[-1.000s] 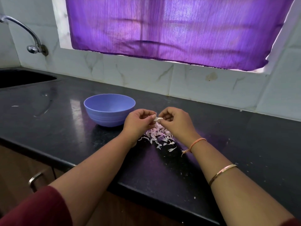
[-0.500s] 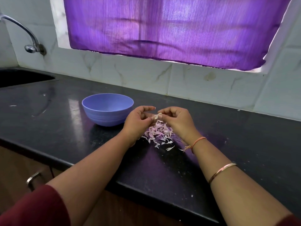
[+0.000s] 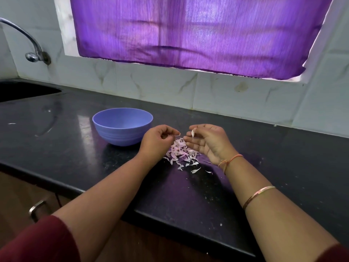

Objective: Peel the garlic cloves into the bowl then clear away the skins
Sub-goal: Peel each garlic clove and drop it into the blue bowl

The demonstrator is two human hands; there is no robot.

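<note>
A blue-violet bowl (image 3: 122,127) stands on the black counter (image 3: 75,152), left of my hands; its near wall hides the bottom. To its right lies a pile of pinkish-white garlic skins (image 3: 182,154). My right hand (image 3: 207,143) is above the pile, palm turned left. It pinches a small white garlic clove (image 3: 193,133) between thumb and forefinger. My left hand (image 3: 157,139) hovers a short gap to the left of the clove, fingers curled and pinched on a thin scrap of garlic skin (image 3: 174,142) over the pile's edge.
A dark sink (image 3: 22,91) with a curved tap (image 3: 32,52) sits at the far left. White tiled wall and a purple curtain (image 3: 188,35) run behind the counter. The counter's front edge (image 3: 105,191) crosses under my forearms, with a cabinet handle (image 3: 37,208) below.
My hands were joined on the clove; now they have pulled apart. The right hand keeps the clove and has turned palm-left, and the left hand has drawn away to the left.
</note>
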